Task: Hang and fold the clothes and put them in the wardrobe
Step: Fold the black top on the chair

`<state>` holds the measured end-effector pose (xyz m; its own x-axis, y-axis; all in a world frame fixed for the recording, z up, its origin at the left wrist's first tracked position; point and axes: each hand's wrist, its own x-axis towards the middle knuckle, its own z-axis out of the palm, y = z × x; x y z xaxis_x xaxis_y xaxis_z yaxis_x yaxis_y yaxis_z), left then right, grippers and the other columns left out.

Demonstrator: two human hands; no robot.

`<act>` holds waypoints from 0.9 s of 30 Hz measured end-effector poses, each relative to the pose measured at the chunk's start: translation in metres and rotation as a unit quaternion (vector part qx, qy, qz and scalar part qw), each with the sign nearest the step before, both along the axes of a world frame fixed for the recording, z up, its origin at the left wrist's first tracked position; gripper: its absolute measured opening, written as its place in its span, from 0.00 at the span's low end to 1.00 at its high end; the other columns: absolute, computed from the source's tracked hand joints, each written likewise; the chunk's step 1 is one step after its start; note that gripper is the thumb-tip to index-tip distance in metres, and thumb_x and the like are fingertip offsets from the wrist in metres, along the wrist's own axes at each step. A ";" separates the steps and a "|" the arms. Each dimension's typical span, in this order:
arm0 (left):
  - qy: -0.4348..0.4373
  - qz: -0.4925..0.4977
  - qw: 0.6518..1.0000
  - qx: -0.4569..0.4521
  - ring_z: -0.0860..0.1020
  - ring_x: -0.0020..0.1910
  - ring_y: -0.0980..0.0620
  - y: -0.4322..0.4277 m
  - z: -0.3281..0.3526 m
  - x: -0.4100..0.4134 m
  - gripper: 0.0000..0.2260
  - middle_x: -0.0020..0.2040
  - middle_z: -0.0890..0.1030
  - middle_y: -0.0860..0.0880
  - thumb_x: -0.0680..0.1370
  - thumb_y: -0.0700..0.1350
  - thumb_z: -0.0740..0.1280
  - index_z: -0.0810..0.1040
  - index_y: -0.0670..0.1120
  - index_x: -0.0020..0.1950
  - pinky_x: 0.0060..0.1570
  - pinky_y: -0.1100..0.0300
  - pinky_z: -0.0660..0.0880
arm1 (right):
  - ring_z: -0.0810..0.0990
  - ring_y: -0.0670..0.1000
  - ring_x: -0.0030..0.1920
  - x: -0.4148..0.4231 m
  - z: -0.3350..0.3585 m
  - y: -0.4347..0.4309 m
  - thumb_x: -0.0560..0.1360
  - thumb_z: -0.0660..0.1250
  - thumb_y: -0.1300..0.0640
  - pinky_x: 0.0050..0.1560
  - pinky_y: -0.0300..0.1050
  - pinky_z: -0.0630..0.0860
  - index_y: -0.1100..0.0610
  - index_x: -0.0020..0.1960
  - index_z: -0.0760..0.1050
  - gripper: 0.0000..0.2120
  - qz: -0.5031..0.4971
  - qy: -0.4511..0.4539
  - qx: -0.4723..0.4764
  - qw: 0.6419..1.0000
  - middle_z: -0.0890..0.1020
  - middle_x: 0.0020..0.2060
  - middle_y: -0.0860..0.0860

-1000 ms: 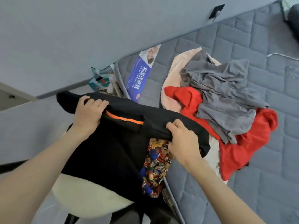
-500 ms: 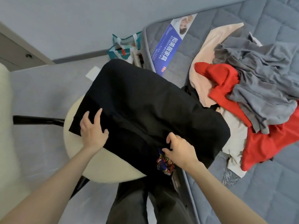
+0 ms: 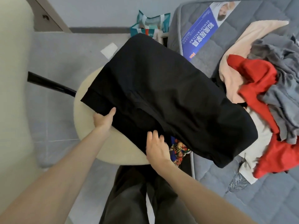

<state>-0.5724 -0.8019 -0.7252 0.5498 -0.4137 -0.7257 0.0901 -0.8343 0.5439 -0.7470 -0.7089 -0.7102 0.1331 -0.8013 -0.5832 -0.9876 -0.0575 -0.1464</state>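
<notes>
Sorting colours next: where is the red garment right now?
Head view, far right: the red garment lies on the mattress, partly under the grey clothes.

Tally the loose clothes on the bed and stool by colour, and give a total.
Black: 1, the black garment
Red: 1, the red garment, apparently one piece
Grey: 1, the grey garment
Peach: 1, the peach garment
White: 1, the white garment
Multicoloured: 1, the patterned cloth
Total: 6

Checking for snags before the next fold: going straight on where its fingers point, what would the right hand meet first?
The black garment: the right hand has its fingertips at the near edge; whether they would go over or under it is unclear.
</notes>
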 end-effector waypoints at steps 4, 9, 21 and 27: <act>-0.015 -0.092 0.994 -0.064 0.72 0.66 0.47 0.000 0.002 0.008 0.25 0.67 0.73 0.48 0.77 0.43 0.68 0.63 0.47 0.73 0.66 0.56 0.67 | 0.73 0.58 0.57 0.001 -0.004 -0.003 0.73 0.69 0.45 0.44 0.49 0.75 0.59 0.67 0.59 0.32 0.041 0.001 0.028 0.999 0.66 0.63 0.56; 0.051 -0.124 0.987 -0.091 0.72 0.66 0.47 -0.002 0.015 0.022 0.25 0.68 0.71 0.50 0.80 0.42 0.64 0.60 0.50 0.75 0.64 0.46 0.72 | 0.79 0.55 0.50 0.017 0.003 -0.009 0.75 0.64 0.61 0.37 0.45 0.69 0.59 0.61 0.63 0.17 0.073 0.009 -0.010 0.997 0.75 0.55 0.54; -0.207 -0.167 0.962 -0.059 0.73 0.65 0.45 -0.033 0.021 0.067 0.16 0.66 0.74 0.46 0.82 0.42 0.59 0.68 0.45 0.70 0.60 0.55 0.70 | 0.75 0.52 0.62 0.060 0.019 -0.034 0.76 0.66 0.59 0.59 0.41 0.75 0.53 0.71 0.67 0.24 -0.112 -0.286 0.265 0.914 0.74 0.65 0.51; -0.249 -0.210 0.944 -0.045 0.62 0.71 0.43 -0.030 0.028 0.042 0.26 0.73 0.61 0.44 0.80 0.39 0.63 0.58 0.46 0.76 0.64 0.48 0.69 | 0.80 0.48 0.52 0.024 0.039 -0.050 0.76 0.60 0.62 0.55 0.47 0.77 0.52 0.55 0.79 0.13 -0.137 -0.247 0.026 0.959 0.83 0.50 0.47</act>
<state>-0.5305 -0.8321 -0.6972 0.5879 -0.7187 -0.3713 -0.5243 -0.6881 0.5017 -0.7225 -0.7593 -0.6709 0.1916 -0.8176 -0.5430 -0.7745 0.2138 -0.5953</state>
